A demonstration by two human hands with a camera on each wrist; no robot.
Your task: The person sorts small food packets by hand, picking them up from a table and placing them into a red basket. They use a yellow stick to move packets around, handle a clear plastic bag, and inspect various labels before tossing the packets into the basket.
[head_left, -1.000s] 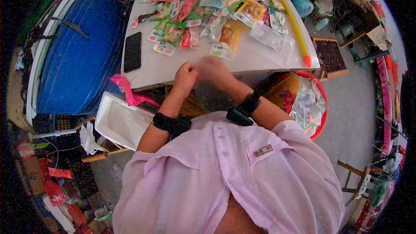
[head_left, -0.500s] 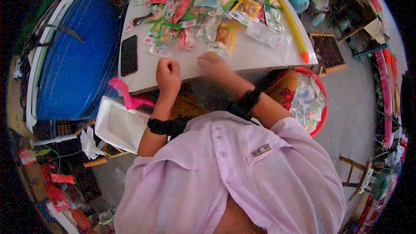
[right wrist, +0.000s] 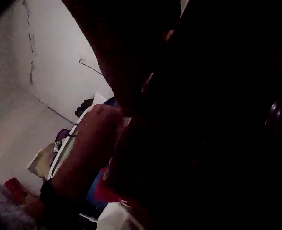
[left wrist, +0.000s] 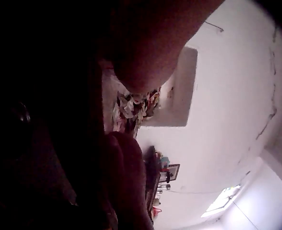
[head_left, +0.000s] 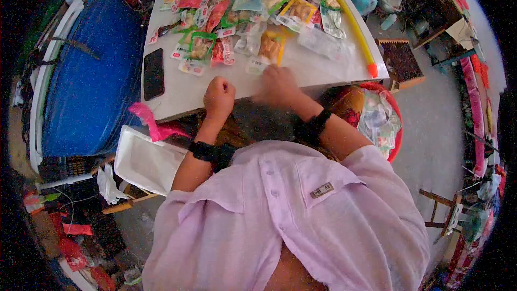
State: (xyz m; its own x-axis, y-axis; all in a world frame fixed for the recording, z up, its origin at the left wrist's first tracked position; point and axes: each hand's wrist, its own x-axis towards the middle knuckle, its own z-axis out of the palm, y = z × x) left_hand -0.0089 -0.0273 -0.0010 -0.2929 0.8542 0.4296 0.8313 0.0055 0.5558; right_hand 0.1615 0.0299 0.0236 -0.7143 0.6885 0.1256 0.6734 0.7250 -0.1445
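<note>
At the near edge of the white table (head_left: 175,83), my left hand (head_left: 218,98) is raised as a fist, its fingers curled in toward the palm. No object shows in it. To its right is my right hand (head_left: 279,87), blurred, knuckles up, close to a yellow-edged food packet (head_left: 271,47). Its fingers are too blurred for me to tell whether they hold anything. Both hands are apart. Beyond them lie a red packet (head_left: 222,52) and a green-edged packet (head_left: 200,46), part of a heap of small food packets. Both wrist views are mostly dark.
A black phone (head_left: 154,74) lies at the table's left side. A clear plastic bag (head_left: 326,43) and a yellow tube with an orange tip (head_left: 355,27) lie on the right. Below stand a white foam box (head_left: 145,159) and a red basin (head_left: 397,129) of packets.
My hands were together a second ago and have since parted. The left went left and then turned slightly back; the right has shifted right, toward the yellow-edged packet.
</note>
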